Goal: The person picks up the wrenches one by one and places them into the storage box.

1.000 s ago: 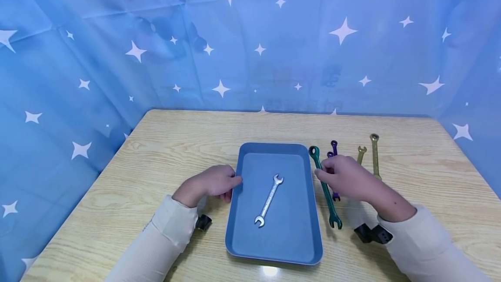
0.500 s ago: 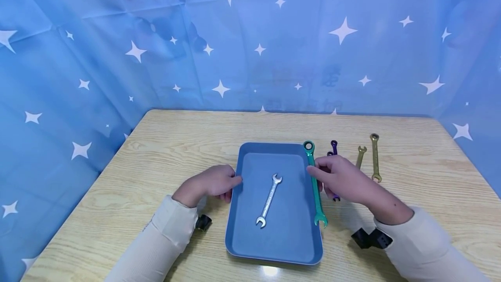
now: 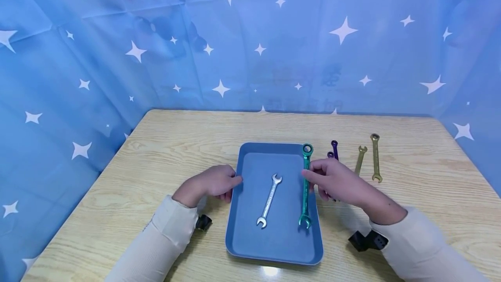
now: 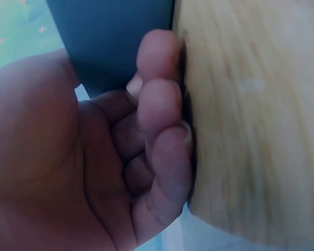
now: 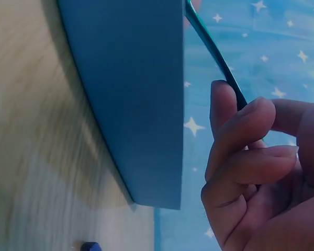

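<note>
My right hand (image 3: 336, 180) pinches a green combination wrench (image 3: 305, 195) between thumb and fingers, over the right side of the blue tray (image 3: 274, 249). In the right wrist view, the green wrench (image 5: 212, 44) is held above the tray's side wall (image 5: 131, 104). A silver open-end wrench (image 3: 269, 201) lies slanted inside the tray. At the tray's left rim, my left hand (image 3: 213, 182) holds on, thumb over the edge and fingers outside. The left wrist view has its curled fingers (image 4: 159, 107) against the tabletop and tray wall.
Right of the tray, purple wrenches (image 3: 335, 148) lie partly hidden behind my right hand. Farther right are a short gold wrench (image 3: 360, 159) and a longer gold wrench (image 3: 375, 158). A blue star-patterned cloth (image 3: 242, 68) hangs behind the wooden table (image 3: 184, 138).
My right hand has carried the green wrench leftward, from beside the tray to over its right side, turning it more upright in the view. My left hand has stayed at the rim.
</note>
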A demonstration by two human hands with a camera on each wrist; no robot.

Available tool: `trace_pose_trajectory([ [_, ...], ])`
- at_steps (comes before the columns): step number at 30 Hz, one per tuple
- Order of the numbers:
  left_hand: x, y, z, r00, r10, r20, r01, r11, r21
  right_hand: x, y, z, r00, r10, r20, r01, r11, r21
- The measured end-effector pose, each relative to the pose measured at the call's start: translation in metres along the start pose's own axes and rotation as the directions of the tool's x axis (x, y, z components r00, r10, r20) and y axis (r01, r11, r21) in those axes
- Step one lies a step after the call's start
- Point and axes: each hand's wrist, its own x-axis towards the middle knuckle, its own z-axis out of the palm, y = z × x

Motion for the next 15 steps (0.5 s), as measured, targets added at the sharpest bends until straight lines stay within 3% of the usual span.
trace_pose_trajectory([
  [6,-0.001,-0.001,-0.001,1.000,0.007,-0.002,-0.007,1.000,0.000,0.004,-0.001,0.004,0.999,-0.018,0.033,0.019,1.000,-0.005],
  [15,0.001,-0.002,0.001,1.000,0.028,0.007,-0.028,1.000,-0.007,0.012,-0.005,0.009,0.987,-0.006,0.160,0.002,1.000,0.030],
])
